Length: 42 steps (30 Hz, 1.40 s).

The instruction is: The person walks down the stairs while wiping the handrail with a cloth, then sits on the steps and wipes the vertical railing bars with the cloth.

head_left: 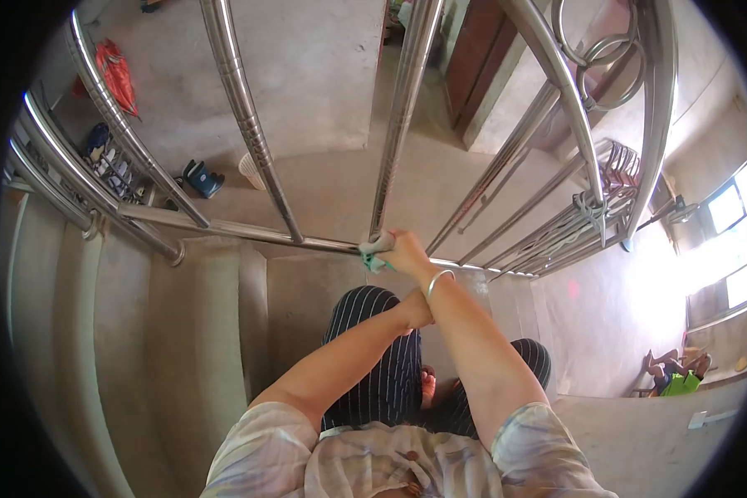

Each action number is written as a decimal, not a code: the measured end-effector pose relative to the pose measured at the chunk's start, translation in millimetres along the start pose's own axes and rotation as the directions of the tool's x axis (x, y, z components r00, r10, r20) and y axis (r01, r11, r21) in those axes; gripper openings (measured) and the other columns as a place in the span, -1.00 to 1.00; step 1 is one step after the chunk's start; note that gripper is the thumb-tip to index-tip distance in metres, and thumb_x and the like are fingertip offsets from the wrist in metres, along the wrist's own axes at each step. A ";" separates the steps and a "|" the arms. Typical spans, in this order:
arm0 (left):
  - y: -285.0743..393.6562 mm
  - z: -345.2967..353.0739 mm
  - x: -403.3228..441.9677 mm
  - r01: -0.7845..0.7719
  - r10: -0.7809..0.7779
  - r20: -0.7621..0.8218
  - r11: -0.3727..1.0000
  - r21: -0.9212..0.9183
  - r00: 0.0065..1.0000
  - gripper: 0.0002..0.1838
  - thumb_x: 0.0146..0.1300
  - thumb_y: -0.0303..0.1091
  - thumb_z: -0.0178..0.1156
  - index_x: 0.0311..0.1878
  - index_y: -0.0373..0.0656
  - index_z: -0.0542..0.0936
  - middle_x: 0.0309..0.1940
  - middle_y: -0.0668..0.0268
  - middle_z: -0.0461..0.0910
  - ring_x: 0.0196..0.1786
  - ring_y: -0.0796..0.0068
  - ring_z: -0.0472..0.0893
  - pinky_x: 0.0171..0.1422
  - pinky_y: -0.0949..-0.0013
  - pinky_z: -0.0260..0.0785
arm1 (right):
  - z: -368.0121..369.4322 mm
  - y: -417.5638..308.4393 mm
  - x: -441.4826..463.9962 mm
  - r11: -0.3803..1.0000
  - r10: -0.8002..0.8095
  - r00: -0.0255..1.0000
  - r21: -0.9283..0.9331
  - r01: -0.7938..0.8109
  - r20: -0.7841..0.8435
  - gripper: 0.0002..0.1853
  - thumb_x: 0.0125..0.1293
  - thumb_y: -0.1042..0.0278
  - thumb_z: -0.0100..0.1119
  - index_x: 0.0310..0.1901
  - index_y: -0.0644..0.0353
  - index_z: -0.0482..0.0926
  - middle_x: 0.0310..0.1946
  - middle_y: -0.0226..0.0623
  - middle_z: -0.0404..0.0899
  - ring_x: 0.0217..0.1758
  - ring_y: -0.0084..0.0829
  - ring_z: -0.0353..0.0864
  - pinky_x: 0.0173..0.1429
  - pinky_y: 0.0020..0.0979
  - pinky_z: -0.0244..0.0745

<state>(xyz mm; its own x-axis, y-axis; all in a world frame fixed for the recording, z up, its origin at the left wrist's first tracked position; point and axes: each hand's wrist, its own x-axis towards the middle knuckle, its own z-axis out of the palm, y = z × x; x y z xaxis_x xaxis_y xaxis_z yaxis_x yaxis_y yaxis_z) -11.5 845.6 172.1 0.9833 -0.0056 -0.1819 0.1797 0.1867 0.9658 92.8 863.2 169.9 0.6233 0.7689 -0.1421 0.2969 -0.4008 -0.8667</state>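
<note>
My right hand (405,252) is closed on a pale cloth with a green edge (375,258). The cloth is pressed around the foot of a shiny metal baluster (398,124), where it meets the bottom rail (261,236). A bangle (437,282) circles my right wrist. My left hand (417,311) is by my knee, at the underside of my right forearm. That forearm hides its fingers, so their grip does not show.
Metal railing bars curve across the front. Concrete steps (203,332) lie on my left. Beyond the railing are dark boots (202,179), a white basket (252,171) and a shoe rack (120,178). Cord is tied around the railing (591,212) on the right.
</note>
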 end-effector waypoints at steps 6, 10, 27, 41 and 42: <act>-5.5 -6.3 8.1 0.248 -0.227 0.108 0.937 -0.246 0.968 -0.85 0.11 -0.41 0.12 -0.24 -0.20 0.47 -0.40 0.35 0.53 -0.36 0.63 0.50 -0.28 0.52 0.37 | -49.8 -59.6 -50.2 0.990 0.057 0.830 0.138 0.024 -0.555 -0.70 0.01 0.46 0.20 -0.16 0.28 0.51 -0.42 -0.31 0.56 -0.42 -0.54 0.51 -0.30 -0.50 0.44; 1.1 -3.4 3.7 0.233 -0.211 0.121 0.950 -0.209 0.970 -0.87 0.16 -0.40 0.09 -0.24 -0.20 0.47 -0.39 0.35 0.54 -0.37 0.63 0.50 -0.28 0.54 0.37 | -105.6 -108.8 -89.2 0.902 -0.274 0.411 -0.085 0.423 -0.870 -0.66 0.16 0.36 0.11 -0.05 0.35 0.48 -0.25 -0.33 0.54 -0.25 -0.53 0.50 -0.16 -0.47 0.39; 0.5 -4.6 11.4 0.311 -0.287 0.158 0.936 -0.165 0.945 -0.83 0.19 -0.32 0.11 -0.20 -0.18 0.46 -0.37 0.35 0.53 -0.30 0.60 0.51 -0.18 0.53 0.36 | -86.7 -32.2 -26.7 0.919 -0.104 0.717 0.209 0.334 -0.689 -0.81 0.06 0.31 0.28 -0.40 0.23 0.50 -0.52 -0.52 0.49 -0.46 -0.65 0.40 -0.38 -0.52 0.36; 2.8 -1.0 7.2 0.267 -0.248 0.125 0.950 -0.160 0.961 -0.85 0.17 -0.34 0.12 -0.23 -0.17 0.47 -0.39 0.35 0.53 -0.33 0.62 0.51 -0.22 0.55 0.37 | -91.5 -50.5 -73.7 0.974 0.220 0.878 0.140 -0.176 -0.425 -0.46 -0.08 0.40 0.15 0.04 0.24 0.34 -0.23 -0.30 0.52 -0.19 -0.50 0.48 -0.18 -0.43 0.39; 3.0 0.1 7.0 0.267 -0.253 0.135 0.958 -0.106 0.958 -0.87 0.18 -0.36 0.11 -0.23 -0.17 0.48 -0.38 0.35 0.53 -0.33 0.63 0.50 -0.21 0.55 0.37 | -105.3 -67.7 -78.1 0.979 0.166 0.863 0.187 -0.085 -0.477 -0.50 0.00 0.37 0.13 0.05 0.24 0.33 -0.22 -0.31 0.51 -0.19 -0.50 0.48 -0.19 -0.44 0.40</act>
<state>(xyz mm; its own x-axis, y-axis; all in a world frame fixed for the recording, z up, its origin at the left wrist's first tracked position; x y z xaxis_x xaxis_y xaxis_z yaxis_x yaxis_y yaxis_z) -4.1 846.0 173.7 0.9006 -0.1848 -0.3934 0.4320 0.2819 0.8567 100.1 777.8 290.0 0.9325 0.3592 -0.0387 0.1021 -0.3648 -0.9255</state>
